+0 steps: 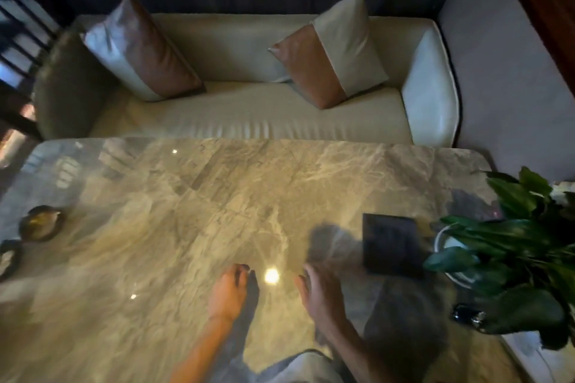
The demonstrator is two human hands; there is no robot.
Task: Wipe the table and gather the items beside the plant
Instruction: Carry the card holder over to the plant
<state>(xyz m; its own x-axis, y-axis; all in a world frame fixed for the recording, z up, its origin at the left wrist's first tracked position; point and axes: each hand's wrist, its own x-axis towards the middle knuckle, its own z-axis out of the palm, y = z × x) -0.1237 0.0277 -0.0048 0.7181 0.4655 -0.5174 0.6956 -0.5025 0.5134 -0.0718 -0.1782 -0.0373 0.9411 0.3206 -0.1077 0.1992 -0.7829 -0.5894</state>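
A polished marble table point(193, 227) fills the lower view. My left hand point(228, 292) hovers low over its near middle, fingers loosely curled, holding nothing. My right hand point(320, 295) is just to the right of it, fingers spread and empty. A green leafy plant point(522, 255) in a white pot point(443, 238) stands at the table's right edge. A dark square stand point(392, 246) sits just left of the plant. A small dark shiny object point(468, 315) lies by the plant's near side. No cloth is in view.
Two small dark round dishes point(42, 224) point(7, 258) sit at the table's left edge. A cream sofa point(249, 115) with two brown-and-grey cushions point(143, 50) point(329, 50) runs along the far side. A bright lamp reflection point(271, 276) glares between my hands.
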